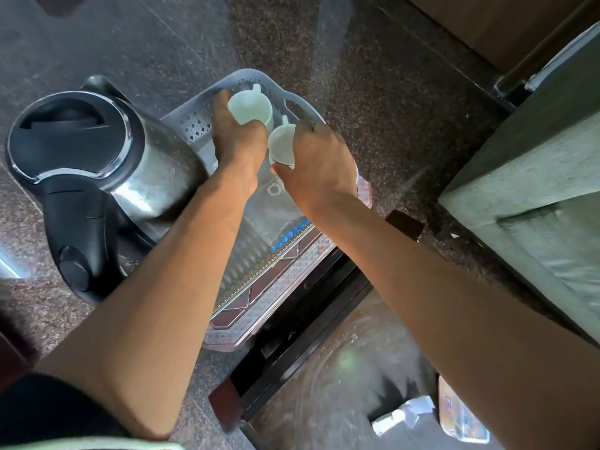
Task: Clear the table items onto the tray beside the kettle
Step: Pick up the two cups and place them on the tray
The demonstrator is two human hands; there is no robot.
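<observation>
A clear patterned plastic tray [279,284] lies on the dark granite counter, right of the steel kettle [97,177]. Its far end holds a perforated grey part [194,125]. My left hand [237,138] grips a white cup [250,107] over that far end, handle pointing away. My right hand [318,164] grips a second white cup [281,144] just right of the first, the two cups close together. Whether either cup rests on the tray I cannot tell. A clear plastic pouch with a blue strip [276,216] lies on the tray under my forearms.
The kettle with its black lid and handle stands touching the tray's left side. A small dark object [404,224] lies on the counter right of the tray. A grey-green upholstered seat [535,196] fills the right. Packets [461,414] lie on the floor below.
</observation>
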